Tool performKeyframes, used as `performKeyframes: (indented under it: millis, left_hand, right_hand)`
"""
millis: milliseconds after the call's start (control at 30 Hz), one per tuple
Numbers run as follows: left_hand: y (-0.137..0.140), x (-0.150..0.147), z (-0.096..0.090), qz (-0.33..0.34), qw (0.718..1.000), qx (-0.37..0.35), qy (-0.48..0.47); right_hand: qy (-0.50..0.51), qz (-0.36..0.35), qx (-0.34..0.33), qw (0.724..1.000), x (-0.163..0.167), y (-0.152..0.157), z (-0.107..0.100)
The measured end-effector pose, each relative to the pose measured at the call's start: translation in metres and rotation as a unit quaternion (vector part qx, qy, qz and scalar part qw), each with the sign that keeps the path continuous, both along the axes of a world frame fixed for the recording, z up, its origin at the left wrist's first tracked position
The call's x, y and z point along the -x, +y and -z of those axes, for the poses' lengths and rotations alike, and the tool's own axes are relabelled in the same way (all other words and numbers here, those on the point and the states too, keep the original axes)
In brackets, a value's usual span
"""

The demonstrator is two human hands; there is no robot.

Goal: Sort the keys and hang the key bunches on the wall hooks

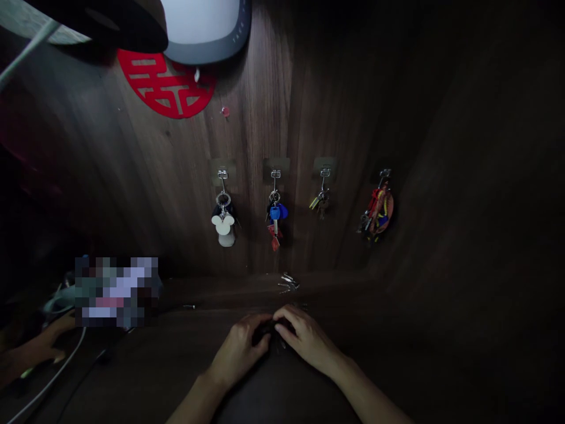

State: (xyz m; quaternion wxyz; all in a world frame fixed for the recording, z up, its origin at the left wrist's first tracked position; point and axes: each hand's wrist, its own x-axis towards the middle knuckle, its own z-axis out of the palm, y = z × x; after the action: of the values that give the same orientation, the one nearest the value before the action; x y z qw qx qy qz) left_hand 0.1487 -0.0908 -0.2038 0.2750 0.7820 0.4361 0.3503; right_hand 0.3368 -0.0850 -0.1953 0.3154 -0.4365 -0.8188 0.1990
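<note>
Low in the middle of the head view, my left hand (242, 344) and my right hand (304, 335) meet at the fingertips, both closed. Between them is a small dark bunch of keys (281, 343); its details are lost in the dim light, and my fingers cover part of it. Just beyond my hands, a small pile of silver keys (289, 284) lies on the dark wooden surface. A few more small dark pieces (302, 307) lie beside my right knuckles, too dim to name.
Four wall hooks hold a white mouse-shaped charm (223, 224), blue-headed keys (275, 212), a small key bunch (323, 203) and a colourful bunch (377, 212). A red paper cutout (176, 94) is above. At left are another person's hand (53, 338) and a white cable (66, 365).
</note>
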Motion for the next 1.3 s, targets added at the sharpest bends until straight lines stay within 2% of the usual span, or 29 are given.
performKeyframes:
  millis: [200, 367, 467, 633, 833, 1033, 1167, 1300]
  left_hand:
    - [0.002, 0.002, -0.001, -0.018, 0.998, 0.014, -0.055]
    - [0.002, 0.004, -0.004, -0.035, 0.995, 0.023, -0.095]
    - [0.001, 0.003, -0.005, -0.026, 0.993, 0.035, -0.108]
    - [-0.001, 0.002, -0.007, 0.005, 0.991, 0.045, -0.126]
    - [0.002, 0.002, -0.008, -0.068, 0.988, 0.04, -0.134]
    - [0.003, 0.002, -0.008, -0.044, 0.987, 0.073, -0.135]
    - [0.003, 0.001, -0.007, -0.036, 0.986, 0.08, -0.139]
    - [0.004, 0.002, -0.007, -0.019, 0.983, 0.092, -0.161]
  right_hand:
    - [0.0, 0.018, 0.011, 1.0, 0.006, -0.002, 0.005]
    - [-0.004, 0.06, 0.033, 0.998, 0.01, -0.003, 0.006]
    - [0.002, 0.052, 0.048, 0.997, 0.011, -0.003, 0.004]
    - [0.057, 0.034, 0.057, 0.996, 0.013, -0.002, 0.005]
    - [0.129, 0.074, 0.059, 0.987, 0.011, 0.004, 0.007]
    - [0.175, 0.052, 0.071, 0.981, 0.004, 0.001, -0.006]
    - [0.155, 0.044, 0.047, 0.986, 0.006, 0.0, -0.005]
    - [0.13, 0.053, -0.004, 0.99, 0.007, 0.004, 0.002]
